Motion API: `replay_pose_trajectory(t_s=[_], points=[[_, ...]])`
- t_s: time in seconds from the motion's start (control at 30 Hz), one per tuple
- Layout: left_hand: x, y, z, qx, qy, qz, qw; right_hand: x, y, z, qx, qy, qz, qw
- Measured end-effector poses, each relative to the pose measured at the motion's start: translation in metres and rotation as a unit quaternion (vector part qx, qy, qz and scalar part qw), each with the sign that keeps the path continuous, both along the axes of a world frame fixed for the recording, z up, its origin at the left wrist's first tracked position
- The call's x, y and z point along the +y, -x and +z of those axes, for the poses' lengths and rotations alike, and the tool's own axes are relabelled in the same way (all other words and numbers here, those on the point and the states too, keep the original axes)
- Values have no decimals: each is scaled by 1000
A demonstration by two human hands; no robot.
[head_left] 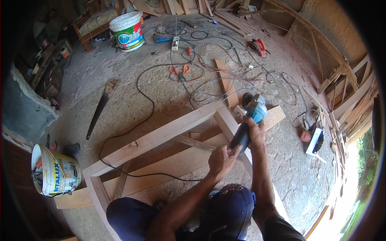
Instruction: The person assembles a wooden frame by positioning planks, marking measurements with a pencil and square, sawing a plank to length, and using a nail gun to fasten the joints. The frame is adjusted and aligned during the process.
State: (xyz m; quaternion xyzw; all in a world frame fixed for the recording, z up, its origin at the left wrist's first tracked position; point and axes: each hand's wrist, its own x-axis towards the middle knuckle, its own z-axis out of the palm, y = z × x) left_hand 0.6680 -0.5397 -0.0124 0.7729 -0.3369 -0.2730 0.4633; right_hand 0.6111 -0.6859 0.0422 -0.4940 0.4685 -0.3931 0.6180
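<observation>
A teal and black angle grinder (240, 138) is held between both of my hands over the right side of a wooden frame (155, 137). My right hand (256, 133) is wrapped round its body just behind the teal head. My left hand (222, 161) closes on the rear end of the black handle. The dark round disc (248, 98) sits at the grinder's far left, close to the frame's far right corner; whether it touches wood cannot be made out. Beneath the frame lies a long plank (161, 166), its right end sticking out past the corner.
A black cord crosses the frame. Beyond lie orange-handled pliers (179, 70), a power strip (175, 43), a red power tool (259, 47) and tangled cables. A handsaw (102, 106) and two buckets (60, 172) stand left. Wood strips (354, 104) lean at right, near a circular blade (317, 142).
</observation>
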Motion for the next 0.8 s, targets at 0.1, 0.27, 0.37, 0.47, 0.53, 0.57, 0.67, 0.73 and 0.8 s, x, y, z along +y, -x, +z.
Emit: replay_pose_trajectory(t_s=[0.1,0.27,0.37,0.47,0.53,0.57,0.67,0.73,0.8], points=[[-2,-7,6,64,4,3,998,-10,-11,-6,25,30,35,999],[-6,-17,2,104,-76,-13,992,-18,-34,-5,67,54,86,993],[-18,-41,8,54,-23,26,998,-27,-38,-2,92,11,126,988],[-40,-86,-12,175,118,53,976,-7,-67,2,86,6,140,986],[-59,-102,0,334,105,-40,936,-9,-69,-19,61,-7,140,988],[-74,-99,5,345,132,-67,927,-24,-61,-39,61,43,151,986],[-84,-97,11,393,191,-80,896,-23,-67,-54,129,72,139,979],[-92,-96,7,390,181,-99,897,-38,-57,-71,148,121,126,973],[-93,-113,-19,374,198,-59,904,-21,-84,-61,183,124,152,963]])
